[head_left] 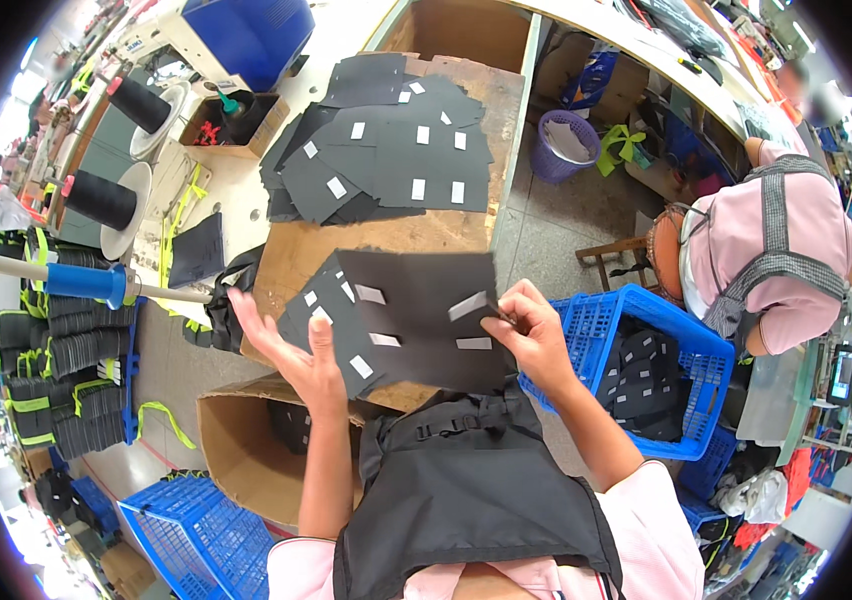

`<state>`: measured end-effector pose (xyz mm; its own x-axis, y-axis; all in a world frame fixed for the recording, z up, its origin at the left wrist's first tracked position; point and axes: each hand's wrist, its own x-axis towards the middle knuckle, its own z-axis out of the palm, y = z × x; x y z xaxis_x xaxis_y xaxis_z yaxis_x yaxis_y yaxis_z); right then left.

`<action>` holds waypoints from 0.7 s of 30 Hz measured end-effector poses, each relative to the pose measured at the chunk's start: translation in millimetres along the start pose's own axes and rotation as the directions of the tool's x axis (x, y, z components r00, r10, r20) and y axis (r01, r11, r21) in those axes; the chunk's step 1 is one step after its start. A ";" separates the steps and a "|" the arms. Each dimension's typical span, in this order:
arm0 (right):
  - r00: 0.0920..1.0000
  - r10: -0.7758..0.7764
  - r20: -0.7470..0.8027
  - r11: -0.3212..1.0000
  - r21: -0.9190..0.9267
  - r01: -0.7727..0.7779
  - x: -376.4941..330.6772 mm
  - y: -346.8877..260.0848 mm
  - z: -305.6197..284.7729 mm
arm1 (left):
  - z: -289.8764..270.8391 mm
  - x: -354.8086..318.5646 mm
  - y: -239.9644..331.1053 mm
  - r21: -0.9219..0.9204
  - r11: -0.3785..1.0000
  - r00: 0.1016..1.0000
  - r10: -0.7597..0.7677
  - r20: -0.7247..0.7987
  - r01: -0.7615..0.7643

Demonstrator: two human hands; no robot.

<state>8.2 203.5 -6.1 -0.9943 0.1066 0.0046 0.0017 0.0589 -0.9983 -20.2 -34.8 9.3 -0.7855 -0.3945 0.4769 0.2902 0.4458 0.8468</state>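
A black rectangular panel point(426, 285) with white rectangular patches is up in front of me. My right hand point(531, 335) pinches its right edge between thumb and fingers. On the panel's left, my left hand point(296, 355) is spread with the palm turned up, holding nothing. Behind the held panel lies another dark panel point(334, 325) with white patches, partly covered. Farther off, a loose pile of black panels point(376, 140), many with white patches, covers the wooden board point(316, 240).
At my right stands a blue crate point(686, 350) with black panels inside. A cardboard box point(231, 430) and another blue crate point(196, 520) are at lower left. Thread cones point(101, 200) and a sewing machine point(246, 40) sit far left. A co-worker point(771, 245) is seated right.
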 end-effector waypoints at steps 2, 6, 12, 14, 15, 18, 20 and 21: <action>0.963 -0.017 0.269 0.966 -0.243 0.085 5.0 -23.7 -7.9 | 5.7 23.9 33.7 -0.061 0.995 0.882 0.102 0.460 -0.083; 0.873 0.053 0.484 0.932 -0.339 0.131 15.2 -29.8 -9.5 | 26.7 18.7 25.6 -0.023 0.875 0.257 -0.117 0.959 0.484; 0.907 -0.142 0.396 0.601 -0.694 0.396 -0.5 -44.9 -6.7 | 20.4 -15.6 6.8 0.023 0.354 0.150 -0.454 0.878 0.935; 0.961 -0.257 0.104 0.681 -0.685 0.256 -11.7 -46.2 3.2 | 15.9 -19.3 3.6 -0.006 0.306 0.164 -0.492 0.855 0.952; 0.951 -0.289 0.106 0.720 -0.631 0.289 -17.5 -44.7 3.4 | 17.6 -20.0 4.5 -0.036 0.318 0.196 -0.487 0.851 0.948; 0.915 -0.359 0.185 0.701 -0.594 0.395 -23.2 -38.3 16.1 | 19.3 -20.5 12.4 -0.075 0.351 0.247 -0.476 0.844 0.933; 0.927 -0.315 0.202 0.710 -0.598 0.371 -23.7 -32.6 18.6 | 19.3 -18.1 20.8 -0.085 0.375 0.268 -0.470 0.841 0.923; 0.920 -0.345 0.186 0.706 -0.595 0.385 -21.7 -31.9 20.0 | 18.1 -17.1 25.0 -0.080 0.403 0.281 -0.469 0.837 0.912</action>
<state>27.7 179.5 24.5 -0.9352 -0.1066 0.3377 -0.3178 0.6732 -0.6676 -9.4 -2.3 18.1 -0.8143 0.3532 -0.4607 -0.5556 -0.2442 0.7948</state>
